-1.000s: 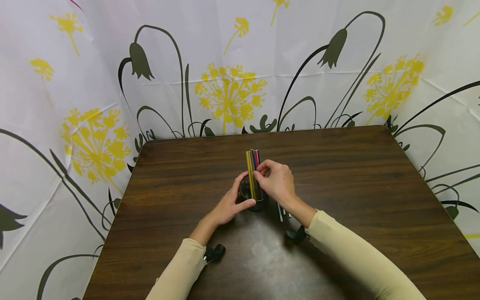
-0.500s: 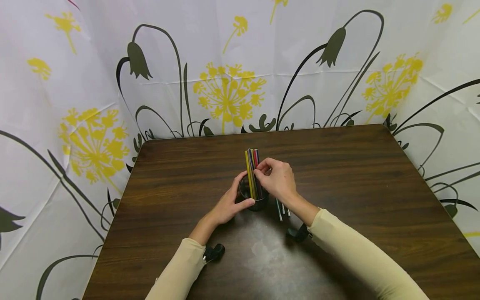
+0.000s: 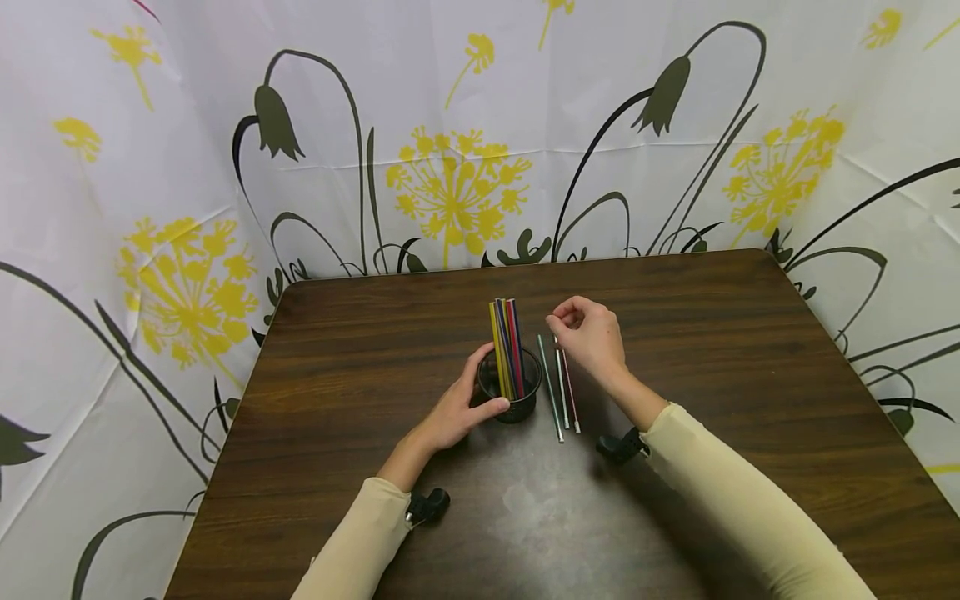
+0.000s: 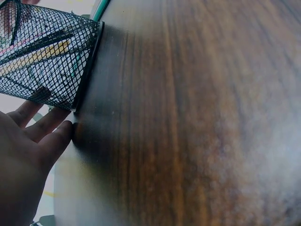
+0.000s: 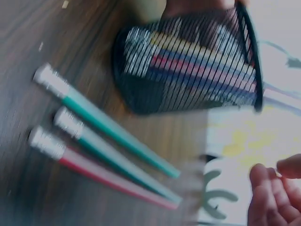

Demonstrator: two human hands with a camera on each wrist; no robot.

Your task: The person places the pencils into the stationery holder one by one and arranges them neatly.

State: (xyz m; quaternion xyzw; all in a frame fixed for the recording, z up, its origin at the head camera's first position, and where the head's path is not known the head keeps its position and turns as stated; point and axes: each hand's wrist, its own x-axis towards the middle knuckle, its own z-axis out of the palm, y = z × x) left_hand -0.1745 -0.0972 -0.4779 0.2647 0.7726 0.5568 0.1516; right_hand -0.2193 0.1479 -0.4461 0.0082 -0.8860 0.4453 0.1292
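Note:
A black mesh pencil cup point(image 3: 531, 398) stands upright on the table. My left hand point(image 3: 452, 412) holds it from the left, thumb at the near side and fingers round the far side. Several pencils point(image 3: 501, 350) in yellow, blue and red lean in the cup, their tops well above the rim. My right hand point(image 3: 594, 337) is raised to the right of the cup, thumb near the bent fingertips, and nothing shows between them in the right wrist view. Below it, two green pencils point(image 5: 113, 125) and a red pencil point(image 5: 101, 175) lie side by side, their eraser ends towards me.
The brown wood-grain table point(image 3: 360, 350) reaches back to a white curtain point(image 3: 337, 208) printed with flowers. A black wrist device point(image 3: 429, 506) is strapped on the left arm, and another wrist device point(image 3: 622, 447) is on the right arm.
My right hand has let go of the pencils in the cup and moved right, over the loose pencils, which are now more exposed. My left hand stays on the cup.

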